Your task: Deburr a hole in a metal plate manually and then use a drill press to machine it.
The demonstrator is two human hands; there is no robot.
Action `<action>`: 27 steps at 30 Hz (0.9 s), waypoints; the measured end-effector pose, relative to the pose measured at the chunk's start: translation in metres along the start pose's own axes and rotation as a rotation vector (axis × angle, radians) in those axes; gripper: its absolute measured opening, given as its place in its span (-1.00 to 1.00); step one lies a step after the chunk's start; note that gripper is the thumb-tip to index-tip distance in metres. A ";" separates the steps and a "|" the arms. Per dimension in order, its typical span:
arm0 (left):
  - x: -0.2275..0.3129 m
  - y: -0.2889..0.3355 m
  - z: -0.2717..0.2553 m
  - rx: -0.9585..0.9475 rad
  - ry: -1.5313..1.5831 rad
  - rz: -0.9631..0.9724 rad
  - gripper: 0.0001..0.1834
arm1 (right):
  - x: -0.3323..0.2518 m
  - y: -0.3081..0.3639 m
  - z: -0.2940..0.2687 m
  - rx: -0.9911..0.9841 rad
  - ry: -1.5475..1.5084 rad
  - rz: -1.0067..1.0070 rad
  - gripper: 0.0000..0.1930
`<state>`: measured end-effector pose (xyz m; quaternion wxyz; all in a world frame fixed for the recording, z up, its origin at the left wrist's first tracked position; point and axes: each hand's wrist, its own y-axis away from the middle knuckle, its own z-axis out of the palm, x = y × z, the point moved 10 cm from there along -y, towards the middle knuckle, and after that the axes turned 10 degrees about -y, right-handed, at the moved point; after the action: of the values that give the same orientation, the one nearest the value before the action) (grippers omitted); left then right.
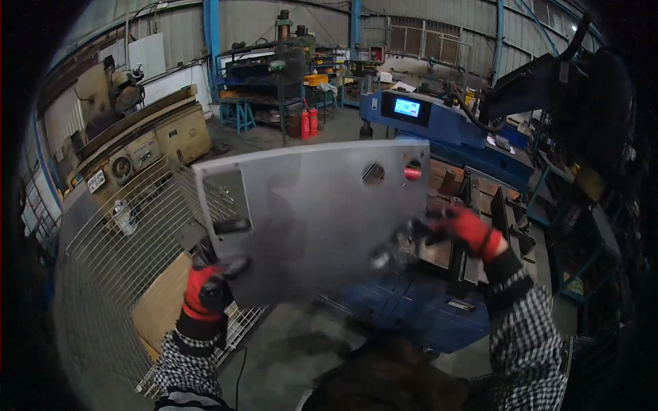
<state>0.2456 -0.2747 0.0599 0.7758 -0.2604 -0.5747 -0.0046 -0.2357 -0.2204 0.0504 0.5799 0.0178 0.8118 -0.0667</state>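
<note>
I hold a large grey sheet-metal panel point(315, 212) upright in front of me. It has a rectangular cutout near its left edge and two round holes near its top right. My left hand point(205, 291), in a red and black glove, grips the panel's lower left corner. Gripping the right edge at mid-height is my right hand point(466, 229), gloved the same way. Both sleeves are black-and-white checked. The panel hides most of what lies behind it.
A wire mesh cage point(116, 253) with a wooden board stands at my left. A blue machine point(439, 123) with a lit screen sits behind and to the right. Shelving point(267, 75) and red cylinders point(308, 123) stand at the back. A beige machine point(137, 151) is far left.
</note>
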 end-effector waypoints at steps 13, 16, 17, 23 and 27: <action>0.068 -0.136 0.119 -0.556 -1.481 1.133 -0.27 | -0.116 -0.164 0.017 -0.211 -0.894 -0.271 -0.60; 0.009 -0.168 0.117 -0.580 -1.636 1.131 -0.28 | -0.052 -0.212 0.013 -0.073 -0.894 -0.226 -0.55; -0.008 -0.172 0.116 -0.605 -1.631 1.158 -0.27 | -0.028 -0.224 0.010 0.005 -0.842 -0.164 -0.51; -0.088 -0.209 0.102 -0.595 -1.655 1.061 -0.32 | 0.031 -0.266 0.010 0.158 -0.770 -0.129 -0.42; -0.110 -0.230 0.101 -0.586 -1.586 1.045 -0.32 | 0.044 -0.288 0.002 0.092 -0.780 -0.084 -0.53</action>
<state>0.0479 -0.4642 0.0735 -0.0232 -0.5899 -0.7166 0.3715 -0.2791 -0.5083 0.0336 0.8402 -0.0160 0.5266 -0.1284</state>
